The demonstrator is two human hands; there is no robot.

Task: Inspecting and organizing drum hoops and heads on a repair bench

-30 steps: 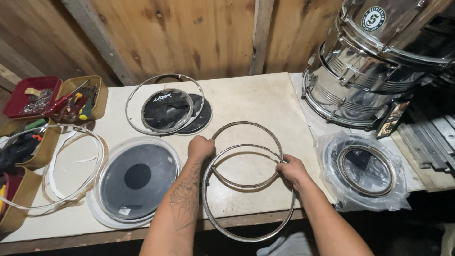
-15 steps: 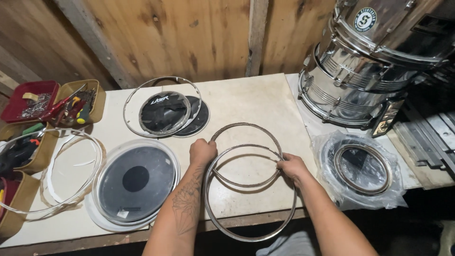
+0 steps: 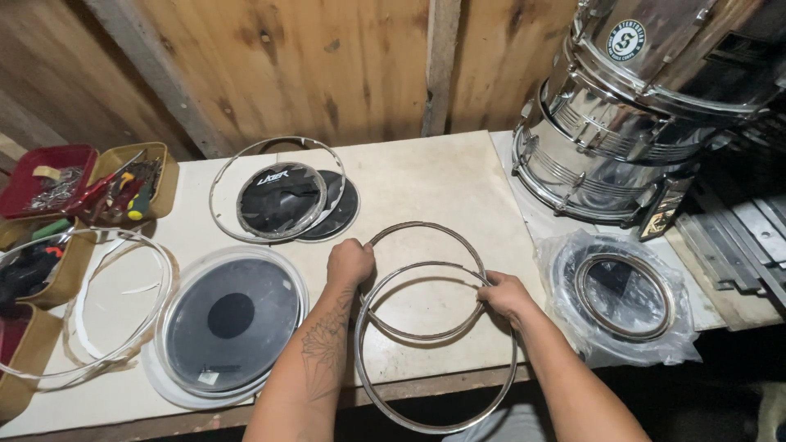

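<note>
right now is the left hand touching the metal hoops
Touching. The head view shows the left hand closed around the metal hoops where the two rings overlap, with no gap showing.

Two overlapping metal hoops [image 3: 426, 319] lie on the table [image 3: 426, 180] centre; drumheads [image 3: 229, 319] lie left, stacked drums [image 3: 622, 123] stand behind right (a bagged drumhead [image 3: 626, 299] before them).

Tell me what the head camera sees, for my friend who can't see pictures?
Two bare hands, left hand and right hand, grip two overlapping metal drum hoops: a smaller hoop flat on a pale workbench and a larger hoop jutting past its front edge. Drumheads, including a clear drumhead with a black dot, lie left; shiny chrome drums stand right.
</note>
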